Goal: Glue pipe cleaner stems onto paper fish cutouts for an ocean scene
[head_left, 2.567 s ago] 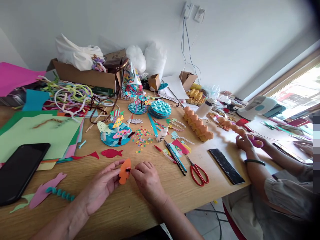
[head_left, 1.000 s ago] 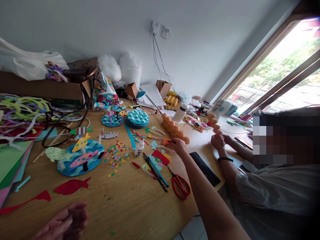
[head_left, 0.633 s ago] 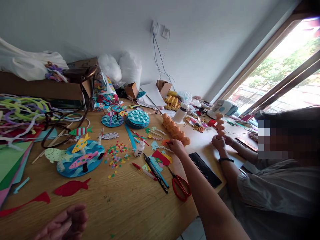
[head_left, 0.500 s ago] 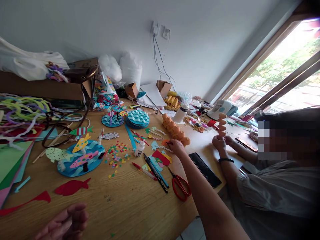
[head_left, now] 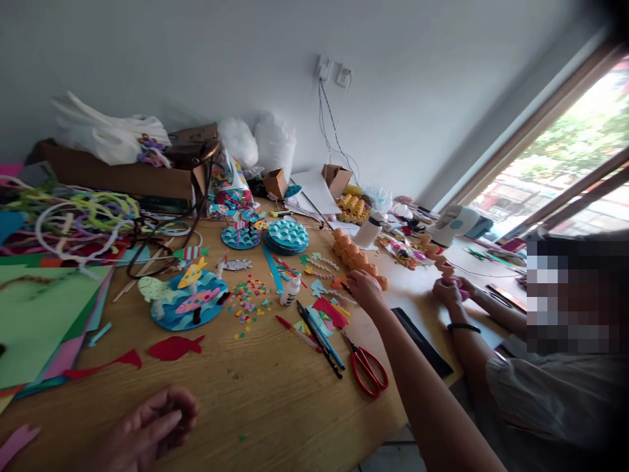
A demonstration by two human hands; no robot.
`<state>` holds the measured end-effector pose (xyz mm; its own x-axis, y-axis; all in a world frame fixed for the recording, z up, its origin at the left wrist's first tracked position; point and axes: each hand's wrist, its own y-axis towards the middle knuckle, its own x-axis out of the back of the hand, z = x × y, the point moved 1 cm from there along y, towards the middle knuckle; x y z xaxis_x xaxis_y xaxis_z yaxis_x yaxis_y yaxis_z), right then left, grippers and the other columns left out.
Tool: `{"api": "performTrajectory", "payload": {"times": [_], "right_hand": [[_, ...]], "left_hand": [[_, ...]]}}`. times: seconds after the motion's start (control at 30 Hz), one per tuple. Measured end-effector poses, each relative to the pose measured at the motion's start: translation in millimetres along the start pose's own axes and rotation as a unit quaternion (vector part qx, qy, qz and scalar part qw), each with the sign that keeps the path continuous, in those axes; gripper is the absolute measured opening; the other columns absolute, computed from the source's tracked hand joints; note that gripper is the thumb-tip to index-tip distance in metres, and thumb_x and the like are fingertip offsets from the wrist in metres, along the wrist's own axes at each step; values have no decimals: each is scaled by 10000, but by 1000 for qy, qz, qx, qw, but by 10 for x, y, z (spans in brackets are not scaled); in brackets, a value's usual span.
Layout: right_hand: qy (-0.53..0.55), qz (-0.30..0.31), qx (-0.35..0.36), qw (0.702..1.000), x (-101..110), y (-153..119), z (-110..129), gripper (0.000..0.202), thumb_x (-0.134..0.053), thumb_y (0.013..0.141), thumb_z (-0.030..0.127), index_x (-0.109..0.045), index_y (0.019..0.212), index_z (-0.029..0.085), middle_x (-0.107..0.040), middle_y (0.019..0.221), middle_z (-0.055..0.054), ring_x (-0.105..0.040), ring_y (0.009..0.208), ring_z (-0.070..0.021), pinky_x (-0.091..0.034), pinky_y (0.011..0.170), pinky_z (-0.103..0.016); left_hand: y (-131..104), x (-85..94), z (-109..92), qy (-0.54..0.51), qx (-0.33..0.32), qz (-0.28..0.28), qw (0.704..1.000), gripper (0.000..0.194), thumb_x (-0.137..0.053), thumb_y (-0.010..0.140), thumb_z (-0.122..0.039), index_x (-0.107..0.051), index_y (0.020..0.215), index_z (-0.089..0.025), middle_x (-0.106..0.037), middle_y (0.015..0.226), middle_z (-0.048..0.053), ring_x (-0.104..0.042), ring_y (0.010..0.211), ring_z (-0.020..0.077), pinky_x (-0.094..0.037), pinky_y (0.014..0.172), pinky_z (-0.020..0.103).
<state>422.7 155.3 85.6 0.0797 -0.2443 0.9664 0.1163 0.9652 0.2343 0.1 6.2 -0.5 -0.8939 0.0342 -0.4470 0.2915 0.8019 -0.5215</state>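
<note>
My left hand [head_left: 160, 423] hovers low over the table's near left part, palm up, fingers loosely curled with a gap to the thumb and nothing in it. Reaching forward, my right hand [head_left: 366, 288] has its fingers pinched beside an orange egg-carton strip [head_left: 356, 255]. Something small and dark shows at its fingertips, too small to name. Just left of them lies an orange paper piece [head_left: 339, 283], near white twisted stems with paper fish [head_left: 322, 262]. A blue disc [head_left: 171, 318] with paper fish stands at left, a red paper fish [head_left: 175, 348] in front of it.
Red-handled scissors [head_left: 368, 372], pens [head_left: 319, 337] and a white glue bottle [head_left: 289, 292] lie mid-table. Behind are stacked blue discs [head_left: 286, 236] and a white bottle [head_left: 369, 229]. At right, a person's hands [head_left: 449, 292] hold a carton strip. Coloured paper [head_left: 44, 328] lies left.
The view has shifted left, so things appear further right. My left hand has curled more. My right hand stays by the carton strip, with a dark thing now showing at its fingertips.
</note>
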Motion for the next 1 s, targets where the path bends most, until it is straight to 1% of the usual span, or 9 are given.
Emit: {"api": "performTrajectory", "payload": {"times": [0.07,0.13,0.27,0.37,0.5,0.67,0.8,0.9,1.0], "right_hand": [[31,-22,35,999,170,-138,223,185,-476,849,225,-648,898,177,-653,948,-71,-595,863,-193,-430,723,-276],[74,-33,88,993,324,-344,509,157,-490,848,252,-638,884,209,-661,909,-38,-602,826,-173,-437,720,-259],[244,-12,278,929,479,-875,1182,159,-470,882,257,-620,844,221,-653,811,-33,-605,738,-152,-454,672,-244],[278,45,338,898,387,-1180,1635,190,-432,902,210,-612,843,216,-642,788,-42,-595,715,-147,-448,640,-233],[293,81,374,876,111,-1369,2063,199,-438,895,172,-598,781,201,-628,720,-27,-580,674,-139,-425,613,-218],[316,62,392,862,-159,-1514,2329,177,-449,882,151,-586,782,200,-629,700,-15,-575,658,-133,-397,608,-209],[332,19,385,861,-266,-1625,2365,193,-422,889,161,-580,785,194,-622,677,-22,-563,623,-135,-381,588,-215],[346,-3,378,859,-334,-1669,2337,198,-409,892,163,-580,797,191,-619,664,-24,-555,605,-132,-378,579,-217],[363,-31,351,863,-405,-1667,2291,197,-413,888,173,-588,798,183,-601,623,-20,-538,565,-128,-366,547,-217]], "left_hand": [[-78,-107,-112,50,-37,52,997,205,-810,552,-374,-678,574,-219,-618,626,-4,-533,613,146,-441,600,238],[-154,-201,-241,56,-95,59,992,246,-789,581,-391,-648,559,-191,-572,615,0,-490,602,137,-410,581,232],[-274,-313,-456,131,-141,67,979,249,-688,700,-394,-617,586,-185,-571,668,10,-466,640,152,-385,623,252],[-324,-361,-591,204,-172,60,962,296,-627,738,-425,-595,564,-188,-554,616,6,-458,622,160,-372,618,259],[-315,-352,-778,210,-222,26,952,220,-600,754,-396,-615,666,-196,-566,636,5,-497,638,166,-388,617,256],[-185,25,-1096,299,-286,-76,907,149,-640,683,-336,-622,724,-194,-596,657,11,-541,626,173,-420,606,252],[-96,462,-1368,470,-298,-213,803,247,-525,690,-424,-589,781,-203,-624,718,9,-589,726,205,-448,661,265],[-63,618,-1465,510,-284,-231,778,293,-481,689,-444,-595,806,-200,-648,757,19,-602,747,214,-449,691,277],[-13,619,-1441,559,-264,-226,753,275,-472,692,-404,-618,818,-209,-673,775,26,-613,730,219,-445,678,281]]}}
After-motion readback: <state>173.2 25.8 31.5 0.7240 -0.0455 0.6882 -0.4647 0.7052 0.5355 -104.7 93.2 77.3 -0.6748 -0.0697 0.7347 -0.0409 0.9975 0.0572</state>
